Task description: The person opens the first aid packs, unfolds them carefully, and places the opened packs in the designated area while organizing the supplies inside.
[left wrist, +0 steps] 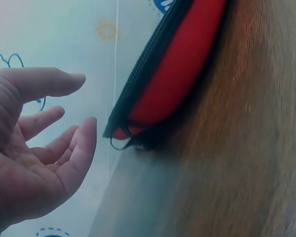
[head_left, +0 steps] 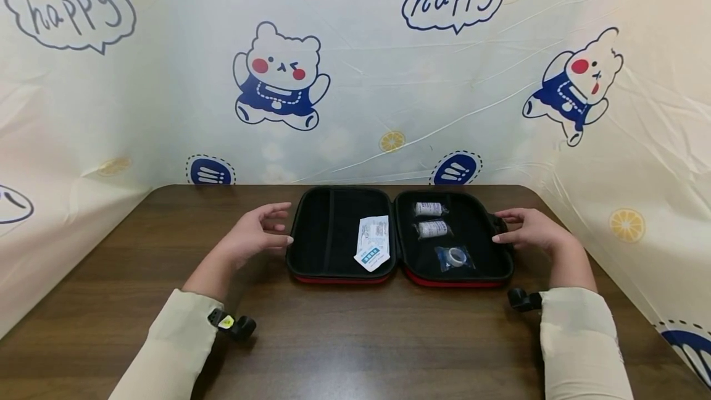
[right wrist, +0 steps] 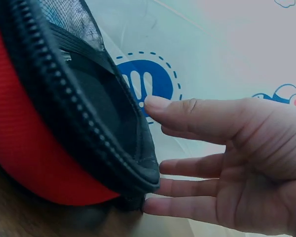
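Between your two hands the open case [head_left: 333, 233] lies flat, long axis running from one hand to the other. Your left hand [head_left: 257, 234] hovers just off its left edge, fingers relaxed, holding nothing. Your right hand [head_left: 528, 229] is nearer, its straight fingertips [right wrist: 155, 206] touching the right rim.

We see head view bright, evenly lit; soft diffuse light, seemingly from above and front. Faint glare streaks on creased backdrop [head_left: 389, 79]. Weak shadows under sleeves and under open case [head_left: 400, 236] on table [head_left: 355, 338]. Wide-angle bend at edges: table rim curves, side walls bow. Centre sharp. Our wrist views softer, paler, bluish cast; left hand [left wrist: 34, 148] close and slightly blurred, wood smeared; right hand [right wrist: 237, 163] and zipper fairly sharp, background hazy.
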A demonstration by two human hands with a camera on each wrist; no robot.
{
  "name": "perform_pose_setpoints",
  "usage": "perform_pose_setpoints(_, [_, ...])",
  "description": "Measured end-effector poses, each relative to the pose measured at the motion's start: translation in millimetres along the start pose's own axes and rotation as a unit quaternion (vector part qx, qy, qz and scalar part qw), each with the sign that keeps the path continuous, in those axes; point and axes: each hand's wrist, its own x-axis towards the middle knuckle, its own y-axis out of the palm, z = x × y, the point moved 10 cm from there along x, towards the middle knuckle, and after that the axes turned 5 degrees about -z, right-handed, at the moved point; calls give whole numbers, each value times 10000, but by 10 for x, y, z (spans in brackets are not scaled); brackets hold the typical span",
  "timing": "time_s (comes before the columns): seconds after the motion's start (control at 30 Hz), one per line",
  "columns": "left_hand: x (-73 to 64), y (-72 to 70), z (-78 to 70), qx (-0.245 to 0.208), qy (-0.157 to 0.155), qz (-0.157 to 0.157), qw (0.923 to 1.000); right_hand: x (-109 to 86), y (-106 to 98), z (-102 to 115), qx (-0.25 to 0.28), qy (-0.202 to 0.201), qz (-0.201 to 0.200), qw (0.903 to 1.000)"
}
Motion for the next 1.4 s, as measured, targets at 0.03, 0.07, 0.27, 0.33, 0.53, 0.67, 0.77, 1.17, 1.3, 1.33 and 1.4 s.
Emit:
perform_pose_setpoints(0.03, [-3, 7, -20, 33, 34, -14, 10000, 10, 5, -4, -35, -4, 1, 10000])
perform_pose_setpoints(0.07, [-7, 19, -41, 66, 74, -20, 9999, 18, 10, -6, -62, -14, 6, 10000])
perform_pose_setpoints(0.27, [-33, 157, -173, 265, 258, 57, 9993, 42, 55, -46, -287, -18, 50, 9996])
perform_pose_setpoints(0.33, [-38, 214, -203, 295, 290, 134, 9991, 34, 81, -56, -290, -6, 81, 9995])
perform_pose_setpoints(0.53, [-58, 343, -245, 331, 350, 289, 9984, 42, 150, -52, -100, -89, 176, 9998])
perform_pose_setpoints(0.67, [-44, 438, -281, 546, 505, 368, 9965, 41, 184, -50, -57, -167, 188, 9997])
perform_pose_setpoints(0.77, [-5, 547, -355, 758, 712, 542, 9931, 14, 182, -66, 37, -193, 139, 9997])
perform_pose_setpoints(1.17, [118, 967, -689, 1335, 824, 1231, 9799, -49, 104, -110, 154, -347, -80, 9992])
perform_pose_setpoints(1.3, [164, 1043, -777, 1526, 888, 1204, 9769, -42, 91, -107, 165, -313, -97, 9993])
perform_pose_setpoints(1.33, [177, 1067, -796, 1594, 914, 1229, 9753, -39, 90, -104, 183, -303, -101, 9993])
perform_pose_setpoints(1.4, [208, 1122, -823, 1795, 1007, 1324, 9696, -36, 94, -95, 204, -303, -97, 9993])
